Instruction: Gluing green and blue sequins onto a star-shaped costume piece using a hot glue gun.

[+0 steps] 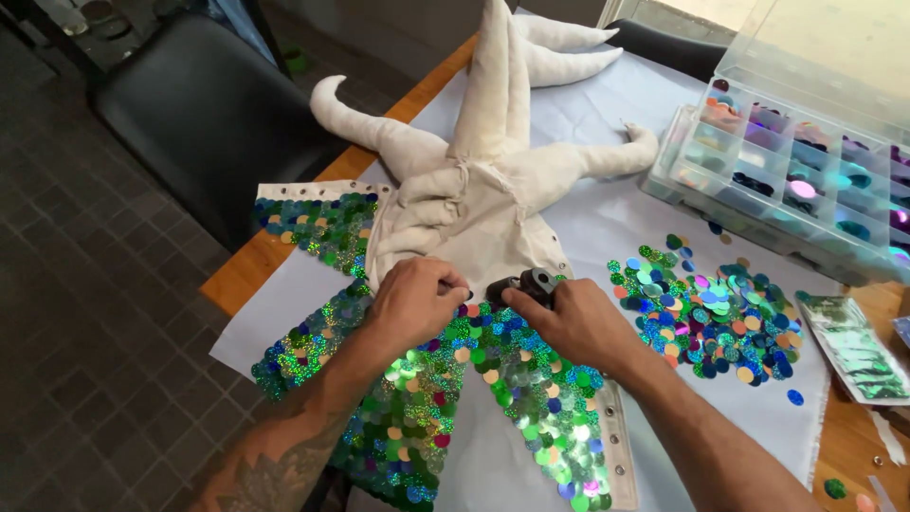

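Sequined fabric panels (531, 398), green w/ blue and peach discs, are lying closest, fanning out from a stuffed cream cloth figure (479, 180). Left hand (412, 301) is pinching the fabric edge, fingers together. Right hand (578, 322) is gripping a small black tool (531, 283). Loose sequins (711, 318) are piling nearby; clear compartment box (758, 204), lid up, is holding sorted sequins by colour.

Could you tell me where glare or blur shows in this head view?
Head view: daylight glares off the clear sequin box lid top right; the sequined fabric sparkles with bright reflections; both hands stay fairly sharp, edges bending slightly.
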